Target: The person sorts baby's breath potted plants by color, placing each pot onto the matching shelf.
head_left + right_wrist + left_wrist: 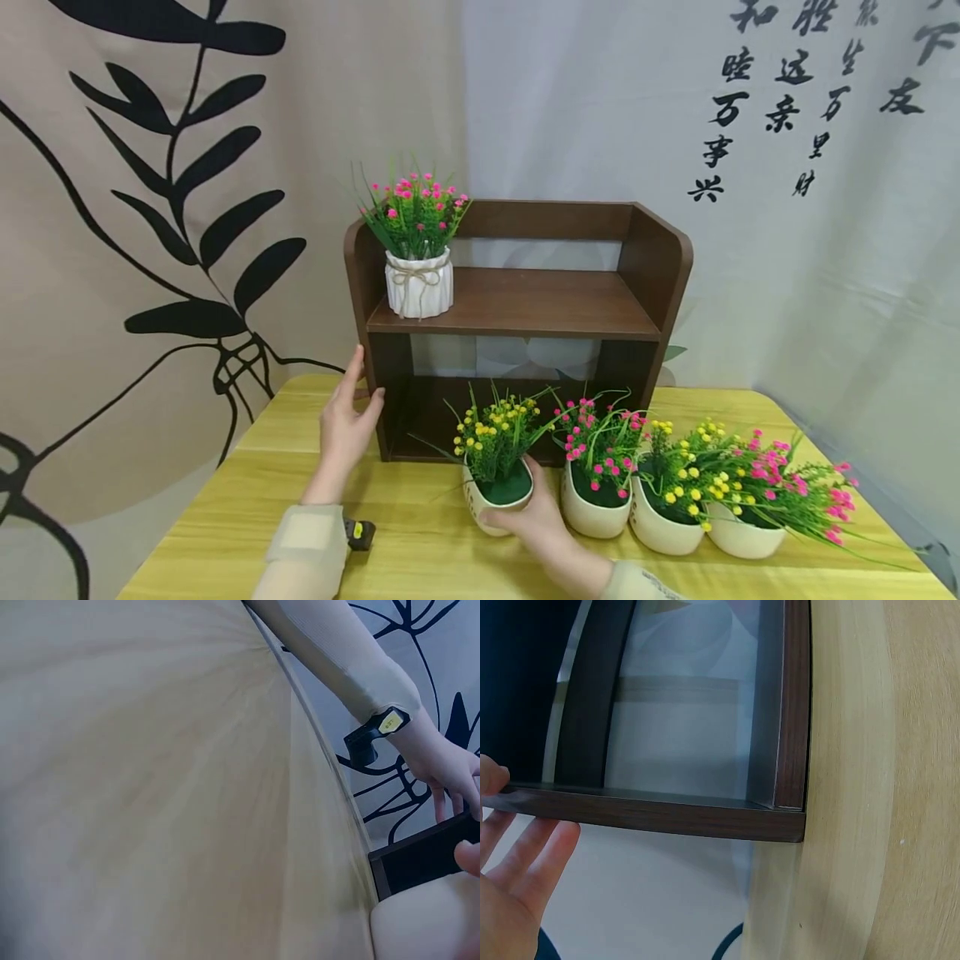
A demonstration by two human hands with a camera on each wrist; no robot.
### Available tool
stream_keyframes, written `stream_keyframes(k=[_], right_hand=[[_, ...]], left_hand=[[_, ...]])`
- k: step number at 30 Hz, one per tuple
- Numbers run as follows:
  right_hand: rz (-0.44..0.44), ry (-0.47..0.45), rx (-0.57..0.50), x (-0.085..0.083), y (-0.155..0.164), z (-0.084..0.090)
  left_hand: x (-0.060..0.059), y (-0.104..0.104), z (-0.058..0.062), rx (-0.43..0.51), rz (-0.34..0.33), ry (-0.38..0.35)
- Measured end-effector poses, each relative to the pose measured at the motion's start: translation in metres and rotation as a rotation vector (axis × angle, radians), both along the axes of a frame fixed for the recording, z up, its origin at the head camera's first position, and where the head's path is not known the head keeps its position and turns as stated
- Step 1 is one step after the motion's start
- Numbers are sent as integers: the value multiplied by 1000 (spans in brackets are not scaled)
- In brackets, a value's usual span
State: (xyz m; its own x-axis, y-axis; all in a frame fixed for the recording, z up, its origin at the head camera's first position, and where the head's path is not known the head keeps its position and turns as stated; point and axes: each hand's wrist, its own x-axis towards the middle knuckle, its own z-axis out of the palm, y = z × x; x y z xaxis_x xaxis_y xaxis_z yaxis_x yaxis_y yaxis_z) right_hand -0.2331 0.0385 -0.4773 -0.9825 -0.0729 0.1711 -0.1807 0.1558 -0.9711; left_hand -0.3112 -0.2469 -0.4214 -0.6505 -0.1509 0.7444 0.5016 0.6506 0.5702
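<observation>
Standing on a yellow wooden table [420, 542], against a printed curtain backdrop [150, 250]: a dark brown two-tier shelf [525, 304]. On its upper board, at 9 o'clock, a white ribbed pot with pink flowers [418, 283], tied with twine. Lower compartment partly screened by stems and blooms in front. Along the table's front, from 6 toward 3 o'clock, four cream pots in a row, touching or nearly so: yellow-flowered pot [497, 492], pink-flowered pot [596, 500], a second yellow pot [667, 521], a second pink pot [742, 533] with stems sprawling right.

Right hand [528, 521] cupped around the front and underside of the yellow-flowered pot, fingers curled on it; palm mostly hidden behind the pot. Left hand [347, 421] flat against the shelf's left side panel, fingers straight, thumb on the front edge. Right wrist view mostly blurred tabletop, pot cut off at the corner.
</observation>
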Motion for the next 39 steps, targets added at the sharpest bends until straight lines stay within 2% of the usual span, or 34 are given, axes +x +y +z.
stream_keyframes(k=[8, 24, 29, 39], right_hand=[[-23, 35, 63, -1, -5, -1], [143, 33, 2, 10, -15, 12], [167, 34, 2, 12, -14, 22], [181, 37, -10, 13, -7, 48]], left_hand=[[1, 0, 0, -12, 5, 2], [-1, 0, 0, -12, -4, 10], [-2, 2, 0, -6, -11, 11], [-1, 2, 0, -11, 16, 6]])
